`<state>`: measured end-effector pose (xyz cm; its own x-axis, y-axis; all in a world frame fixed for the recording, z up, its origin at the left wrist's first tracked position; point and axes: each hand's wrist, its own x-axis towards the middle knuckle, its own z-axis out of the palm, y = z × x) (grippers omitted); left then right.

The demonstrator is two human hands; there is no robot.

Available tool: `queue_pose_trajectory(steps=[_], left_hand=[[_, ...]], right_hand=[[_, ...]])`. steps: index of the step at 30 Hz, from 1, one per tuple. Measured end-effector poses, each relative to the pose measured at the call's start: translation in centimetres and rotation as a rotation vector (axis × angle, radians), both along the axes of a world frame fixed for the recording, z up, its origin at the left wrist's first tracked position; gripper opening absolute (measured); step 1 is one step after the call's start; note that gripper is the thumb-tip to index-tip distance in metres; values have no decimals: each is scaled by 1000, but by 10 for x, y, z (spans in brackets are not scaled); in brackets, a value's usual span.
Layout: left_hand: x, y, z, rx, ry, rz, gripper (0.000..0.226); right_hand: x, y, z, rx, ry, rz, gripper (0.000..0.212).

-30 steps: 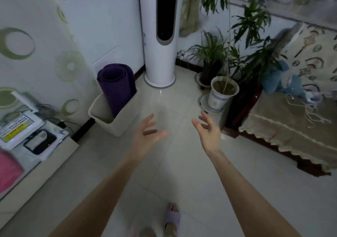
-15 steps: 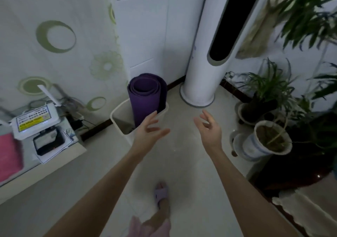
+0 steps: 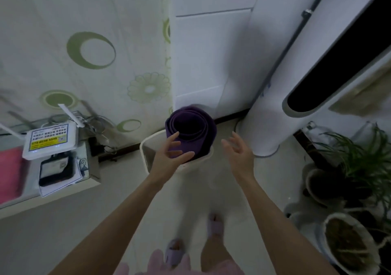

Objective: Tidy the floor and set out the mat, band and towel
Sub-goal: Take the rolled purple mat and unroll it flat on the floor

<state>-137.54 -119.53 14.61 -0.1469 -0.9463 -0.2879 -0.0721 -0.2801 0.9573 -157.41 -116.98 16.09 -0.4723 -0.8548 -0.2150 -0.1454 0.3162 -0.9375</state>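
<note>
A rolled purple mat [image 3: 193, 129] stands upright in a white basket [image 3: 146, 147] by the wall. My left hand [image 3: 169, 158] reaches over the basket's near rim, fingers spread, its fingertips touching the near side of the roll without closing round it. My right hand [image 3: 239, 154] hovers open just right of the basket, apart from the mat. A pink folded cloth [image 3: 9, 171] lies on the low shelf at the far left. No band shows in view.
A tall white tower air conditioner [image 3: 285, 88] stands right of the basket. Potted plants [image 3: 355, 190] crowd the floor at right. The low shelf [image 3: 53, 198] at left carries a white router [image 3: 49, 142] and a dark device. My slippered feet [image 3: 196, 238] are on pale tiles.
I have stepped closer to the basket and now look down into the roll. Both hands moved forward; the left one has reached the mat's near side.
</note>
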Motion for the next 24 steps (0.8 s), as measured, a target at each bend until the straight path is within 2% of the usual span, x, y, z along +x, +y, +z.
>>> queue_pose_trajectory(steps=[3,9,13,15,20,24], left_hand=[[-9,-28,-9,37,1,78,84],[-48,-82,-26,106,48,314,92],[-73,-108,-33,116,62,488,65],[-83,-119,-38,113,61,536,58],[-98,-139,-51,128,89,644,54],[-95,-153,-75,166,52,693,60]], right_hand=[[-13,-42,-7,0,-3,74,46],[-51,-135,-30,62,-22,253,51],[-73,-185,-43,126,-60,386,53],[-80,-206,-52,149,-56,440,53],[-86,-245,-77,213,-74,521,55],[-84,-271,-101,234,-64,577,57]])
